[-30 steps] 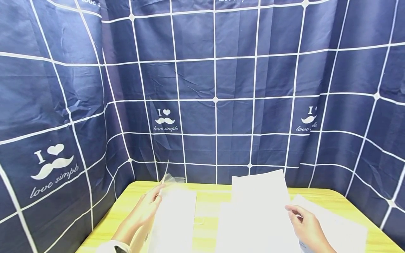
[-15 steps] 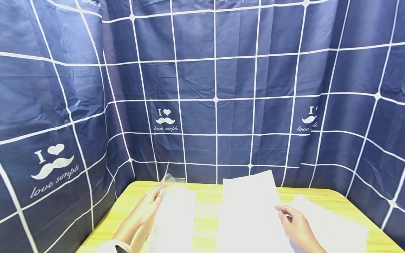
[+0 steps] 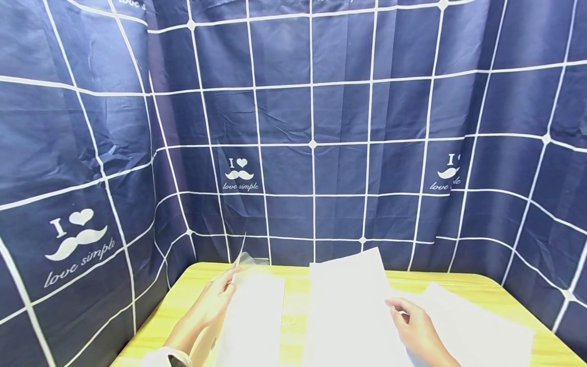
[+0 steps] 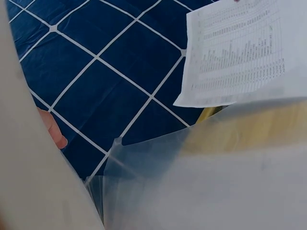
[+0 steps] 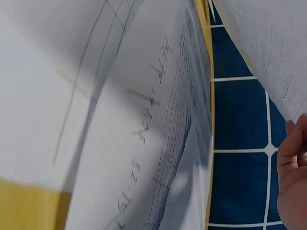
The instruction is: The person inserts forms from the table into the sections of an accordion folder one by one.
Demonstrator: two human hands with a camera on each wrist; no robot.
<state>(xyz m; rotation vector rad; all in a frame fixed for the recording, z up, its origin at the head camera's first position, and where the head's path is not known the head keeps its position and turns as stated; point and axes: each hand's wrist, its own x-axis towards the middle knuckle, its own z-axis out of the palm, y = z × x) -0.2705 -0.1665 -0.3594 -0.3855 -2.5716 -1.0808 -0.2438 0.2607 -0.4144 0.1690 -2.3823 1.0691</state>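
Note:
My left hand (image 3: pixel 211 300) grips the raised edge of an open folder (image 3: pixel 254 321) with clear plastic sleeves, at the left of the table. In the left wrist view one fingertip (image 4: pixel 58 136) shows past a blurred white panel, with a clear sleeve (image 4: pixel 144 165) to its right. My right hand (image 3: pixel 415 323) pinches the right edge of a white sheet of paper (image 3: pixel 350 306), tilted up to the right of the folder. Printed rows show on that sheet in the left wrist view. Faint handwriting is on the held sheet (image 5: pixel 273 43) in the right wrist view.
More white paper (image 3: pixel 486 326) lies on the yellow wood-grain table (image 3: pixel 293 331) at the right. The right wrist view shows handwritten, ruled paper (image 5: pixel 139 124) close up. A dark blue curtain (image 3: pixel 339 122) with white grid lines surrounds the table.
My right hand has moved left with the sheet, bringing it closer to the folder and uncovering more of the paper at the right. The left hand has stayed on the folder.

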